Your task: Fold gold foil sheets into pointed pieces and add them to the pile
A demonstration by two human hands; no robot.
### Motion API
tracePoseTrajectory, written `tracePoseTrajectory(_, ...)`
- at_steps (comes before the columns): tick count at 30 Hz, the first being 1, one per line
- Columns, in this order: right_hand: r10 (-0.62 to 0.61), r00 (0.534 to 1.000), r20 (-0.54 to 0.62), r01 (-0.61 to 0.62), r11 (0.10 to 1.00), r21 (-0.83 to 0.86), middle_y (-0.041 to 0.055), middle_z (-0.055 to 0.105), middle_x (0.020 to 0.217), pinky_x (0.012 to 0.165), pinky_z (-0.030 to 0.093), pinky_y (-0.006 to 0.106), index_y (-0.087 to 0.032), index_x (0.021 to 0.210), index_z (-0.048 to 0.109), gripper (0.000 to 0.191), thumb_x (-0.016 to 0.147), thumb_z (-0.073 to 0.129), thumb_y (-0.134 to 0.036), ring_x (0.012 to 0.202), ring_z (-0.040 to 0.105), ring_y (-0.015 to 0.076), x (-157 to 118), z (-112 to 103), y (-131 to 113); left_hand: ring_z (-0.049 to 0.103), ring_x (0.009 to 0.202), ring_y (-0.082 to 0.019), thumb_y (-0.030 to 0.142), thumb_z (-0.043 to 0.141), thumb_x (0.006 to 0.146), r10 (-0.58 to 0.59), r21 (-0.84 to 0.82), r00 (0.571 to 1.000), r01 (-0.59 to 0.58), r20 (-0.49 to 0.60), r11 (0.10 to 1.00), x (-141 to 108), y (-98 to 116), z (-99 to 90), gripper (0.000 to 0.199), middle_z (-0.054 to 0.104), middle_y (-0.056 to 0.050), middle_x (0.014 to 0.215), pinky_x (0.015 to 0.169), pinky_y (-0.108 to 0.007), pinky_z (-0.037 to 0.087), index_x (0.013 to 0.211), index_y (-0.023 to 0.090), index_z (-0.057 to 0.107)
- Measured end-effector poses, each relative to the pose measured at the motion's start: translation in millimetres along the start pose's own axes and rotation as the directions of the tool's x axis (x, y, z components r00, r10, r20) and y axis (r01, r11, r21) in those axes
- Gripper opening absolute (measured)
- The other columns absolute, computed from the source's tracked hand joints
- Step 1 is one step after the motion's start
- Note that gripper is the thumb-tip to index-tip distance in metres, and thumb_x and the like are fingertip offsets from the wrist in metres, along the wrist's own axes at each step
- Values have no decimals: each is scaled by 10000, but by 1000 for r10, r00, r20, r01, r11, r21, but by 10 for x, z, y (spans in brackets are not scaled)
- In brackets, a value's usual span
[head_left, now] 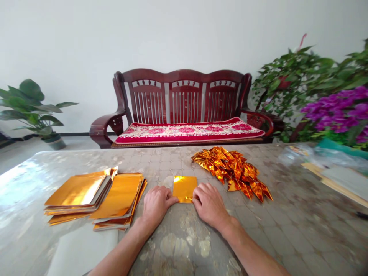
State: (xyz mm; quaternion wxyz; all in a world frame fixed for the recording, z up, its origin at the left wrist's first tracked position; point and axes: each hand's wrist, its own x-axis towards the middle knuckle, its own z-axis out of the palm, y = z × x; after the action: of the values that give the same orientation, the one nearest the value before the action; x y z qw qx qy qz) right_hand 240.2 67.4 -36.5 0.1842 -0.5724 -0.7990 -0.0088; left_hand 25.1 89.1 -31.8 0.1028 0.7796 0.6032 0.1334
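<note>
A small gold foil sheet [184, 187] lies on the table between my two hands. The fingers of my left hand [158, 201] are closed on its lower left corner, thumb pointing inward. At the lower right corner, my right hand [209, 203] pinches the edge with curled fingers. Two stacks of gold foil paper, one at the far left [77, 189] and one beside it [120, 193], rest left of my hands. Folded, pointed orange-gold foil pieces [232, 168] form a heap to the right, beyond my right hand.
A patterned grey table [178, 245] spans the front. A pale sheet [83, 249] lies at lower left. Clear plastic bags [296, 153] and papers [342, 184] are at the right. Behind stand a wooden bench [185, 96], a potted plant [31, 107] and purple flowers [339, 109].
</note>
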Motion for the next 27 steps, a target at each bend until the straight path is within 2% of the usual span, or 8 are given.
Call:
tracePoseTrajectory(10, 1, 1000, 20, 0, 999, -48, 22, 598, 912, 733, 301, 317, -212, 791, 581, 94, 879, 604, -192, 857, 483, 185, 1, -26, -33, 590, 787, -197, 567, 650, 820, 1, 31, 999, 0, -44, 1000, -16, 5, 3, 382, 661, -21, 764, 672, -289, 322, 703, 204, 630)
tracePoseTrajectory(13, 4, 1000, 22, -3, 999, -49, 26, 598, 917, 737, 304, 319, -212, 794, 582, 95, 886, 594, -191, 864, 485, 188, -2, -24, -33, 587, 840, -204, 488, 646, 855, 94, 34, 991, -91, -94, 995, -35, 19, 9, 285, 658, -22, 832, 724, -297, 377, 783, 213, 640)
tracePoseTrajectory(16, 16, 1000, 22, -15, 999, -37, 27, 596, 915, 742, 310, 320, -214, 797, 582, 94, 888, 587, -192, 877, 487, 194, -4, -22, -29, 582, 945, -202, 360, 571, 930, 225, -27, 968, -229, -109, 973, -52, 31, 36, 163, 663, -31, 979, 819, -297, 429, 1003, 241, 655)
tracePoseTrajectory(19, 37, 999, 27, -37, 999, -12, 27, 591, 909, 751, 320, 315, -217, 796, 583, 89, 881, 592, -193, 886, 492, 195, -4, -24, -24, 577, 991, -178, 258, 460, 986, 363, -99, 929, -369, -70, 924, -73, 50, 67, 241, 661, -16, 1041, 851, -272, 450, 1158, 287, 627)
tracePoseTrajectory(21, 48, 998, 33, -48, 999, -3, 27, 589, 903, 752, 325, 312, -218, 794, 587, 87, 876, 595, -190, 887, 495, 194, -5, -27, -22, 579, 978, -167, 237, 451, 990, 438, -105, 898, -438, -25, 893, -90, 68, 80, 253, 662, -1, 1020, 845, -261, 454, 1148, 306, 636)
tracePoseTrajectory(23, 51, 998, 36, -51, 999, -1, 27, 588, 898, 752, 327, 312, -219, 790, 588, 89, 875, 595, -190, 885, 496, 193, -6, -32, -20, 579, 958, -170, 244, 488, 977, 474, -62, 881, -472, 13, 879, -108, 89, 84, 224, 657, 1, 1000, 835, -265, 459, 1118, 305, 651)
tracePoseTrajectory(27, 58, 998, 33, -59, 998, 11, 22, 590, 901, 759, 329, 309, -219, 792, 590, 83, 870, 604, -196, 893, 500, 191, -11, -38, -17, 576, 940, -187, 232, 513, 961, 476, 49, 878, -478, 47, 877, -139, 115, 79, 247, 647, -13, 999, 814, -293, 470, 1160, 308, 637)
